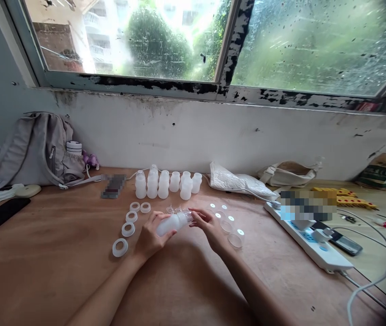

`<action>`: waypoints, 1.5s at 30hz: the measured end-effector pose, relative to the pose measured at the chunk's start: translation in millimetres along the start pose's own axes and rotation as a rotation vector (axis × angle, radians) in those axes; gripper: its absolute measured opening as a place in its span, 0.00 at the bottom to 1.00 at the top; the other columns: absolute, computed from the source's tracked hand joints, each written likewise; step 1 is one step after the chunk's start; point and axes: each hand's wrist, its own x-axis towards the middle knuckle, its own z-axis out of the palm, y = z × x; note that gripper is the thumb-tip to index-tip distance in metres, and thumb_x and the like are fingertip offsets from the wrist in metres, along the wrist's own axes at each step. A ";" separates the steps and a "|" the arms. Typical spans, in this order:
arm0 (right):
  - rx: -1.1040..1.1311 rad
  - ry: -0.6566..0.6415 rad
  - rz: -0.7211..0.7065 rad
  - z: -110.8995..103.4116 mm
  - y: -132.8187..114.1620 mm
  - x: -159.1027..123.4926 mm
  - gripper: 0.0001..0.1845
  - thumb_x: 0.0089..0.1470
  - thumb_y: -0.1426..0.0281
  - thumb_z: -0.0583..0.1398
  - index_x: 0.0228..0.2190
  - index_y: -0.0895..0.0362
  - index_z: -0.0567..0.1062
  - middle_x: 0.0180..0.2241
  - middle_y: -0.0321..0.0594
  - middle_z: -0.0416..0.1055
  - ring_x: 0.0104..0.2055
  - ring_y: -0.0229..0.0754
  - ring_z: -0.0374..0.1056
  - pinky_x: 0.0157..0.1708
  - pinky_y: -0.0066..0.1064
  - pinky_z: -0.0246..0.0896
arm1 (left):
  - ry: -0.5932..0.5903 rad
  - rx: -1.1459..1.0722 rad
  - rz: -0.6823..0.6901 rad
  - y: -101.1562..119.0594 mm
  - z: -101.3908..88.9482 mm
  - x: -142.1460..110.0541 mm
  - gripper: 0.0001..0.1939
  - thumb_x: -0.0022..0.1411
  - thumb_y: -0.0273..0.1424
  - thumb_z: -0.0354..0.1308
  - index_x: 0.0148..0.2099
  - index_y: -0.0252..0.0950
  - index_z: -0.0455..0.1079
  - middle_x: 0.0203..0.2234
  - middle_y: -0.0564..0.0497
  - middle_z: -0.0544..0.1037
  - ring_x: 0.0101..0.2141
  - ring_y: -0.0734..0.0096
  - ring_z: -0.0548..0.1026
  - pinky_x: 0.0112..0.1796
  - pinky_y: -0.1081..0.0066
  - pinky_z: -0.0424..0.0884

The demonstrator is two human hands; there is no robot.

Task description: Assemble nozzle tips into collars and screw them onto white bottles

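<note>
My left hand [151, 237] is wrapped round a frosted white bottle [172, 223], tilted with its mouth toward the right. At that mouth, my right hand [208, 225] pinches a small clear piece [189, 216], perhaps a teat; the fingers partly hide it. Just behind the bottle stand small clear teat-like pieces [169, 210]. Several white ring collars [120, 247] lie in a curved line left of my hands. To the right are small white discs [240, 232] and clear round caps [235, 241]. Several more frosted bottles [163, 185] stand upright farther back.
A silvery padded pouch [237, 179] and a beige bag [288, 173] lie by the wall. On the right is a white power strip [315, 246] with cables and a phone [345, 243]. A grey backpack [36, 151] and a black flat case [1, 218] are at left.
</note>
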 end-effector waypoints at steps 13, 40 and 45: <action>-0.655 0.225 -0.425 12.8 -61.3 87.0 0.11 0.44 0.65 0.59 0.31 0.57 0.73 0.32 0.41 0.73 0.29 0.40 0.68 0.31 0.32 0.63 | 0.180 0.076 -0.316 -27.7 -9.8 9.9 0.10 0.56 0.35 0.48 0.38 0.37 0.65 0.29 0.50 0.71 0.28 0.71 0.70 0.31 0.70 0.67; -1.032 0.126 -0.429 30.4 -19.2 146.7 0.15 0.48 0.72 0.54 0.40 0.57 0.70 0.35 0.43 0.67 0.35 0.41 0.64 0.37 0.33 0.58 | -0.092 0.595 -0.159 -36.9 -4.5 1.0 0.09 0.53 0.25 0.48 0.38 0.35 0.66 0.33 0.46 0.72 0.37 0.59 0.67 0.38 0.60 0.61; -0.957 0.188 -0.496 24.9 -21.5 128.1 0.17 0.48 0.72 0.53 0.42 0.56 0.67 0.39 0.43 0.66 0.38 0.43 0.64 0.38 0.35 0.58 | -0.086 0.631 -0.154 -38.7 -5.0 0.2 0.12 0.53 0.26 0.49 0.41 0.34 0.65 0.36 0.44 0.71 0.39 0.57 0.66 0.40 0.58 0.60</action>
